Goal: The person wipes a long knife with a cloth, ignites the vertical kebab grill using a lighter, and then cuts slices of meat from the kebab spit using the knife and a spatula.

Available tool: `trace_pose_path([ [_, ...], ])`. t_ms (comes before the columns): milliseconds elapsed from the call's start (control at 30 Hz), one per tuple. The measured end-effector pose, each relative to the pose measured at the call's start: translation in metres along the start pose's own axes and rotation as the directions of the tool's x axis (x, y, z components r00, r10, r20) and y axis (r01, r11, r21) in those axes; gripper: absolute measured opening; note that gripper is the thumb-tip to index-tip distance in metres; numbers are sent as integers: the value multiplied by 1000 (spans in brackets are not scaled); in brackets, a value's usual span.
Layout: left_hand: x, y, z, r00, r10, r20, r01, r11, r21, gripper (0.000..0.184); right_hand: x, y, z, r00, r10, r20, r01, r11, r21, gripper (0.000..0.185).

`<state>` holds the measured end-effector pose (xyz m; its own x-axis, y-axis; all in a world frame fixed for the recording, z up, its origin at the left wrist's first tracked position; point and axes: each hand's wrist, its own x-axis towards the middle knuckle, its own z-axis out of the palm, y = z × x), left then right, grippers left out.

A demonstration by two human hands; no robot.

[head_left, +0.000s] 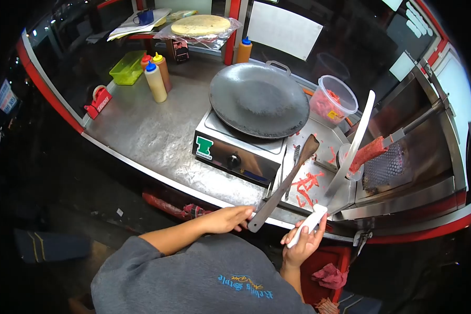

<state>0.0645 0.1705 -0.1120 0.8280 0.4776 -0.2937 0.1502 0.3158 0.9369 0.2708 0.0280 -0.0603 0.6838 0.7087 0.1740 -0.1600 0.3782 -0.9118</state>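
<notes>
My right hand (302, 242) is wrapped around the white handle of a long knife (357, 138). Its blade points up and away, passing beside a reddish cone of meat (370, 152) on a spit. At the counter's front edge is my left hand (229, 219), fingers stretched to the right and some curled underneath. Those fingertips are close to the handle end of a dark spatula (285, 186); I cannot tell whether they touch it. The spatula lies slanted over the counter edge. Beside it, red meat shavings (307, 183) are scattered on a metal tray.
A large dark pan (259, 99) sits on a gas stove (238, 157). Behind the tray stands a clear tub (334, 99) of red meat. Sauce bottles (156, 82), a green basket (127, 68), a tape dispenser (98, 101) and a stack of flatbreads (200, 24) are farther back.
</notes>
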Motion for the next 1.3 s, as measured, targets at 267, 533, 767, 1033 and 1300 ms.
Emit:
trace_pose_path([
  [267, 40, 12, 35, 992, -5, 128, 80, 807, -585, 65, 28, -3, -6, 994, 39, 98, -31, 996, -85, 75],
  [533, 36, 37, 76, 990, -20, 143, 82, 892, -444, 74, 44, -7, -79, 989, -99, 114, 132, 931, -341, 73],
  [767, 43, 54, 105, 999, 14, 43, -15, 1000, 14, 65, 70, -10, -104, 938, -342, 56, 288, 680, -674, 63],
  [1033, 10, 52, 87, 998, 13, 67, -18, 997, 75, 67, 30, 29, -149, 941, -337, 41, 275, 685, -674, 59],
  [1300, 20, 56, 94, 999, -21, 48, 15, 993, 118, 71, 53, 40, -166, 902, -405, 149, 356, 504, -787, 64],
])
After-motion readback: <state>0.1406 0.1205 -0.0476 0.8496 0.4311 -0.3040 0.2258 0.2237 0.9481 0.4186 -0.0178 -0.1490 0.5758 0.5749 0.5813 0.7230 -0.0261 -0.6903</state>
